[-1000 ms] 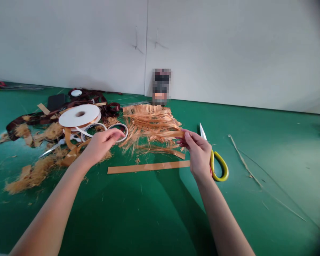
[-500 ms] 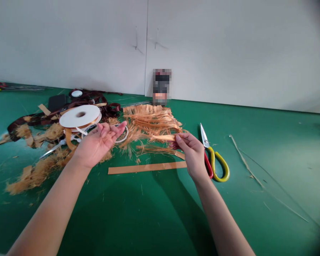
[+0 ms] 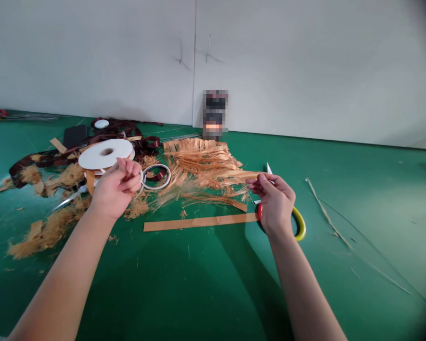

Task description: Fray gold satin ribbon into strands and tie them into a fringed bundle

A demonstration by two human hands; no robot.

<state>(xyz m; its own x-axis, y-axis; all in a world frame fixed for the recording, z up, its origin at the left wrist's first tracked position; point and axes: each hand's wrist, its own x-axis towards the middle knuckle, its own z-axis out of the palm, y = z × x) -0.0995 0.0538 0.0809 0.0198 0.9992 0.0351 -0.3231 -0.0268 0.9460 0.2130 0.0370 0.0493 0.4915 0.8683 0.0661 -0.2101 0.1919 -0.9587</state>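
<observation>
My right hand (image 3: 276, 201) pinches one end of a tan ribbon strip (image 3: 243, 175) between thumb and fingers. The strip's other end is frayed into fine loose threads that trail leftward. My left hand (image 3: 110, 192) is closed, fingers curled in; whatever may be between them is too small to make out. Beyond my hands lies a pile of frayed ribbon pieces (image 3: 202, 154). An uncut flat ribbon strip (image 3: 191, 223) rests nearer to me on the green table. Scissors with red and yellow handles (image 3: 300, 225) lie partly hidden behind my right hand.
At the left are a white ribbon spool (image 3: 92, 156), dark brown ribbon (image 3: 31, 163), clumps of pulled threads (image 3: 53, 229) and a silver blade (image 3: 69, 199). A white ring (image 3: 169, 177) sits beside my left hand. A blurred-out upright object (image 3: 216, 113) stands against the white wall (image 3: 305, 61).
My right hand has moved right with the ribbon strip, now covering more of the scissors. My left hand has drawn back left, and its fingers have gone from spread to curled.
</observation>
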